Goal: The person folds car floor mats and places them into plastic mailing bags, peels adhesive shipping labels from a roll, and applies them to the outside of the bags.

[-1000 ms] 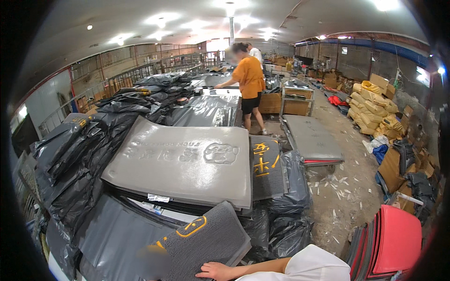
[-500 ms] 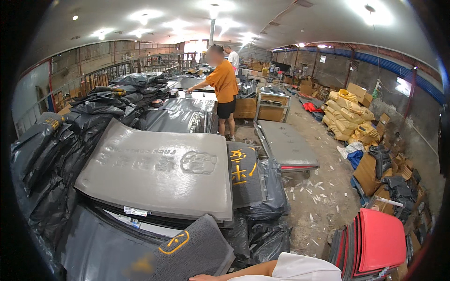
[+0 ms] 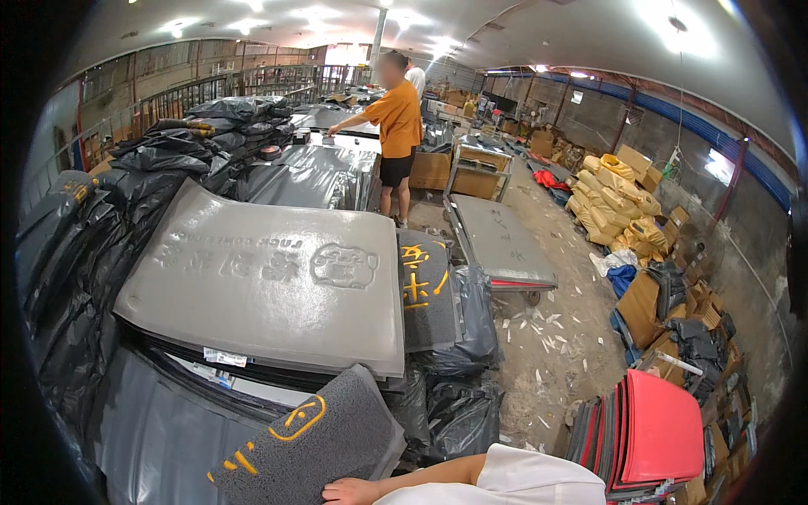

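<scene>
In the head view, one hand (image 3: 349,491) shows at the near edge, coming in on a bare forearm with a white sleeve (image 3: 513,484) from the right. Which of the person's hands it is cannot be told for sure; it reads as the right one, and the other hand is out of view. It lies flat on the near corner of a dark grey looped-pile doormat (image 3: 316,442) with yellow lettering. The fingers (image 3: 337,488) rest spread on the pile; whether they curl round the mat's edge cannot be told.

The doormat lies tilted at the near middle, on top of flat packages in dark plastic wrap (image 3: 160,429). Just beyond it, a large light grey embossed mat (image 3: 269,282) lies on a stack of mats, overhanging it. To the right of that mat, touching its edge, is another dark mat with yellow characters (image 3: 425,290), on black plastic bags (image 3: 459,412).

On the left, black bagged bundles (image 3: 84,252) are heaped high. Right of the stack, a flat trolley (image 3: 501,244) carries a grey mat, with paper scraps on the floor (image 3: 555,353) near it. At the near right, red mats (image 3: 648,433) stand on edge. Farther right lie cardboard boxes (image 3: 648,307) and yellow sacks (image 3: 619,198).

In the far middle, a person in an orange shirt (image 3: 397,126) stands with a hand on a wrapped worktop (image 3: 316,172).
</scene>
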{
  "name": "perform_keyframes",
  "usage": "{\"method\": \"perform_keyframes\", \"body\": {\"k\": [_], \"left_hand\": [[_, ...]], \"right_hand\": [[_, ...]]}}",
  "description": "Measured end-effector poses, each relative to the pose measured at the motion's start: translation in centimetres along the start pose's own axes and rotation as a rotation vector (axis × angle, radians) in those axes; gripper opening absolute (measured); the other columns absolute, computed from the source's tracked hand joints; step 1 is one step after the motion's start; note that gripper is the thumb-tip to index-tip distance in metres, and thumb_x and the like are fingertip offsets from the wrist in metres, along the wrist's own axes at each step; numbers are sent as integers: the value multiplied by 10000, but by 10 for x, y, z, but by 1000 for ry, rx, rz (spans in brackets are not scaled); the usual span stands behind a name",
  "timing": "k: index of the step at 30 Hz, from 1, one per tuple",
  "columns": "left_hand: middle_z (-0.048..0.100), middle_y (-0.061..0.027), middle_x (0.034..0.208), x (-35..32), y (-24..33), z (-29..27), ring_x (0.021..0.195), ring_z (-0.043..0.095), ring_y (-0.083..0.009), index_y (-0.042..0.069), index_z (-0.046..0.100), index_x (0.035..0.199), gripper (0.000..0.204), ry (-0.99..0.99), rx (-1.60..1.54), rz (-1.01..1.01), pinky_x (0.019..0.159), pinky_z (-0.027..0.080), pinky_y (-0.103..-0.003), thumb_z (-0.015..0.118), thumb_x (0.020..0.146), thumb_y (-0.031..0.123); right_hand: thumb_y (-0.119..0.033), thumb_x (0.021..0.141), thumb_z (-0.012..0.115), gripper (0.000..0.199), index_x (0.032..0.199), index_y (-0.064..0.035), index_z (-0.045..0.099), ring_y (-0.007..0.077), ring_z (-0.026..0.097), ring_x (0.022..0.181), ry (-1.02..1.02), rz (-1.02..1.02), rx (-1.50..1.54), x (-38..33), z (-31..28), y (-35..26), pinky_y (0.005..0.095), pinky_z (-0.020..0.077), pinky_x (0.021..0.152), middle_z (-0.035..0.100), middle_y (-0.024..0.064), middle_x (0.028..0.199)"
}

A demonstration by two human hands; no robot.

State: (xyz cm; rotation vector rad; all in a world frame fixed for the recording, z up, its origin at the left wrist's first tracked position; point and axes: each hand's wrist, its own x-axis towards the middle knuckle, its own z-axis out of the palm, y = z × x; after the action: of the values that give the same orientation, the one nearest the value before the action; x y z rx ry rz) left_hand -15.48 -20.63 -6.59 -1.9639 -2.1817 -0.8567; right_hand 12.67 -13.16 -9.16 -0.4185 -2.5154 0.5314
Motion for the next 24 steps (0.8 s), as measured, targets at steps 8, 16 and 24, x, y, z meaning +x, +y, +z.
{"method": "perform_keyframes", "body": {"k": [8,16,24], "left_hand": [[524,-201,761,-3,-2,2,740,490,-394,25,572,790,126,36,-2,-7,681,394,-476,610,732,130],[531,-197,752,-2,-2,1,741,487,-393,24,566,785,115,-16,3,-33,678,395,-467,604,733,119],[529,-186,751,2,6,-4,737,486,-376,27,557,774,86,27,-10,-4,660,391,-456,594,716,79]], "right_hand": [[-406,651,581,482,1042,-126,551,260,465,747,4,21,-27,-2,6,-1,365,372,575,425,71,795],[-435,618,622,550,1054,-108,555,276,478,744,18,32,7,-2,5,-2,373,381,579,449,88,817],[-503,586,627,643,1076,-94,541,286,483,764,-35,54,30,-1,1,-6,387,383,591,449,98,823]]}}
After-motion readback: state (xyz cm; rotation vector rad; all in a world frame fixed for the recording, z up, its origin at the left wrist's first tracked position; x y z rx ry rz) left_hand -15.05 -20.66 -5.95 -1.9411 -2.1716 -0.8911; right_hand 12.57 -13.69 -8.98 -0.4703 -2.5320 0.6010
